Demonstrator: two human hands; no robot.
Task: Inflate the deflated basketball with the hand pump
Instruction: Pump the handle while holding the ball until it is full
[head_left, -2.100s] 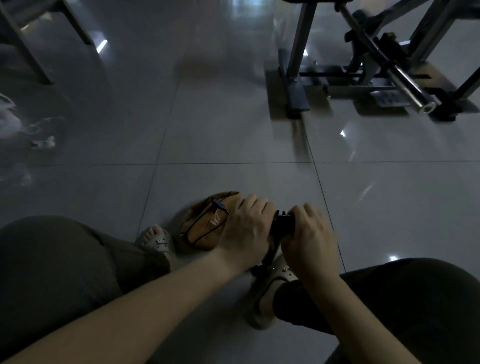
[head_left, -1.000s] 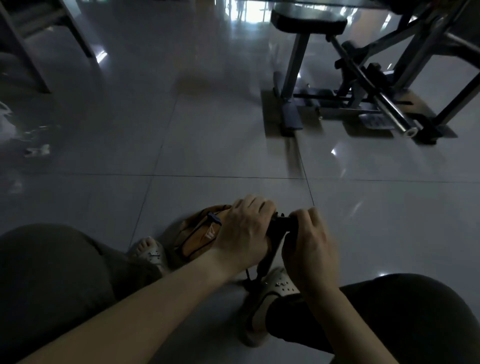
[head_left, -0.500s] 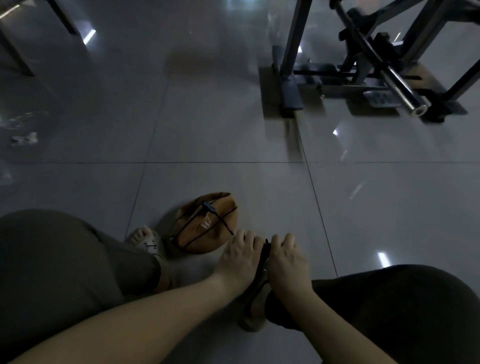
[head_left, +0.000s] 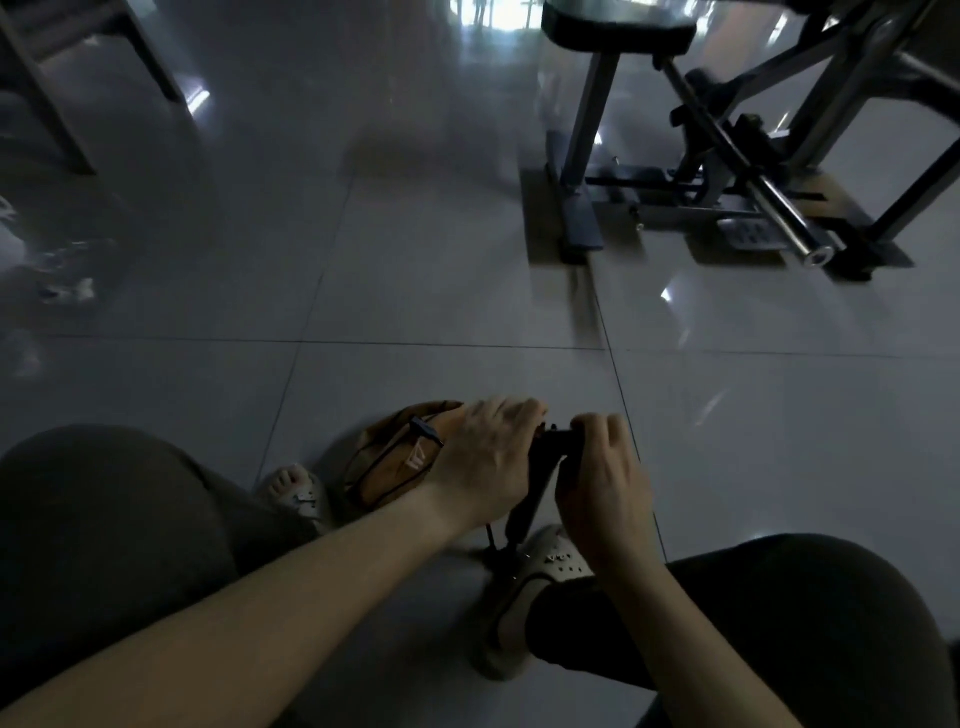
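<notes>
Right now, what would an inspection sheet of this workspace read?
Surface: glossy tiled floor, in dim light.
Job's things: flattened orange ball on the floor by the left foot; black pump standing, its foot beside the right shoe.
Clutter: pale scraps at far left, too blurred to name.
Grips: left grip and right grip each hold an end of the pump handle.
Cables: thin black hose at the pump's foot; black connector on the ball.
Surroundings: weight bench and bar ahead on the right; furniture legs at far left.
</notes>
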